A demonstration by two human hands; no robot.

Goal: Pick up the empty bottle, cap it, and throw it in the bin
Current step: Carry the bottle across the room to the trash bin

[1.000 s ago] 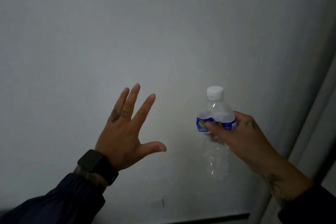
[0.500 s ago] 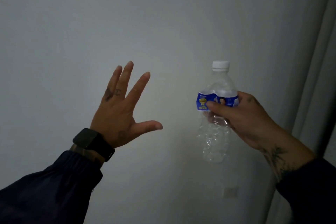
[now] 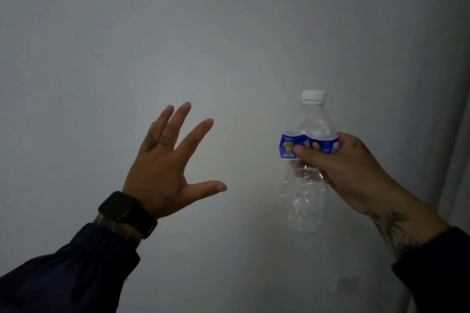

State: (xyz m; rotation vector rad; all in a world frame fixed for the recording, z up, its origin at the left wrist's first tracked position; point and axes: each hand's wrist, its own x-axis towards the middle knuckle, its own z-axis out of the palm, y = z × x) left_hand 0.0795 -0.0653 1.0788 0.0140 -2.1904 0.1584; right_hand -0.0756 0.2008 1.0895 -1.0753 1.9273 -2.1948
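A clear, crumpled empty bottle (image 3: 304,201) with a blue label stands upright in the air, right of centre. A white cap (image 3: 313,96) sits on its neck. My right hand (image 3: 338,173) is wrapped around the bottle at the label, thumb across the front. My left hand (image 3: 167,162) is raised to the left of the bottle, apart from it, fingers spread and holding nothing. A dark watch is on that wrist. No bin is in view.
A plain pale wall (image 3: 178,33) fills the view behind both hands. A light curtain or wall edge (image 3: 455,134) runs down the right side. A small wall plate (image 3: 347,284) shows low on the wall.
Both hands have risen in the view since a second ago, and the bottle has come more upright. The grip on the bottle is unchanged and the left hand stays spread.
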